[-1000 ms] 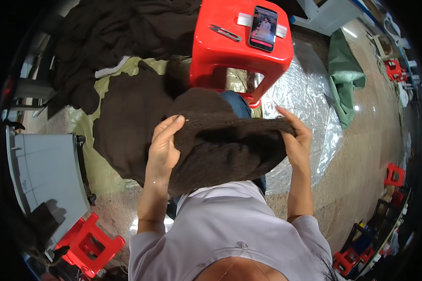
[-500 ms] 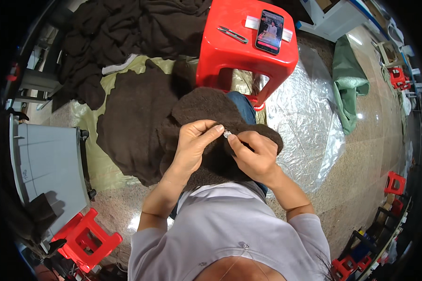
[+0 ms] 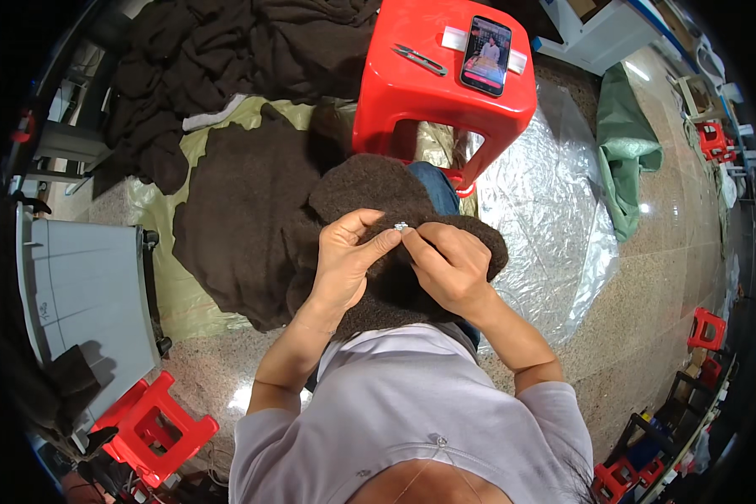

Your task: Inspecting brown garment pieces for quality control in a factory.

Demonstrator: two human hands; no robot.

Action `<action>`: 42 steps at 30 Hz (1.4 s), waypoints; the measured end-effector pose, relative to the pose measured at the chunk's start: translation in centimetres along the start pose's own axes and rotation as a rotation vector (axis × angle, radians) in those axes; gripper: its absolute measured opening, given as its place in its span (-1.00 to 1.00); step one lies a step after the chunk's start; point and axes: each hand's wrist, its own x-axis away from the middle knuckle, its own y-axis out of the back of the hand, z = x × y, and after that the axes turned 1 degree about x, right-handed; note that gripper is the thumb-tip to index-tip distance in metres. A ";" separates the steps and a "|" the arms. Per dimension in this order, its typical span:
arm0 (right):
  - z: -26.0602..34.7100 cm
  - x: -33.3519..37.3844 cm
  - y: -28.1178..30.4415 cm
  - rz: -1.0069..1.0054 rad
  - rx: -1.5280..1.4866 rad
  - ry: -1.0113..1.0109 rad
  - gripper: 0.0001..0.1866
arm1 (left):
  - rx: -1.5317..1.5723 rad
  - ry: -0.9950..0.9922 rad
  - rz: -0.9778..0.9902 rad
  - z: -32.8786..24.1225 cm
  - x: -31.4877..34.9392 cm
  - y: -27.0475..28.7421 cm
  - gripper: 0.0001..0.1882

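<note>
In the head view, the left hand (image 3: 343,265) and right hand (image 3: 454,273) are brought together over the lap, their fingertips nearly meeting. A brown cloth (image 3: 370,189) is spread across the knees, by which its weight appears to be borne, so that the fingers are left free for fine work. At its upper edge, a small shiny piece (image 3: 401,226) is seen between the fingertips. By the left hand, the cloth seems to be pinched between thumb and forefinger, with only a narrow gap left; the right fingers are closed and curled, apparently on the shiny piece. Whether cloth is caught there too cannot be told.

Just beyond the knees, a red stool (image 3: 420,105) is used as a small table, presumably for easy reach. On it, a phone (image 3: 485,55) is laid over a white strip (image 3: 454,39), its screen turned upward, probably for viewing. The snips (image 3: 420,59) are laid beside it. Beneath the hanging cloth, a yellowish sheet (image 3: 176,294) is spread, likely as protection from the floor.
</note>
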 end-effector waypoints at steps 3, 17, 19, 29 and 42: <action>-0.3 -0.5 -0.1 0.058 -0.027 -0.008 -0.82 | -0.095 -0.096 -0.037 0.3 -0.3 0.3 -0.79; -2.4 -2.5 2.3 0.701 -0.791 -0.570 -0.78 | -0.580 -0.201 0.177 -0.9 -0.2 2.1 -0.83; -1.5 -1.9 1.9 0.612 -0.720 -0.561 -0.84 | -0.621 -0.266 0.119 -0.6 0.1 1.8 -0.84; 0.0 0.5 -0.5 0.211 -0.390 -0.242 -0.72 | -0.480 -0.490 -0.127 1.2 0.7 0.1 -0.83; -0.1 -0.8 1.5 0.335 -0.550 -0.223 -0.79 | -0.685 -0.396 0.240 -2.7 0.2 1.6 -0.82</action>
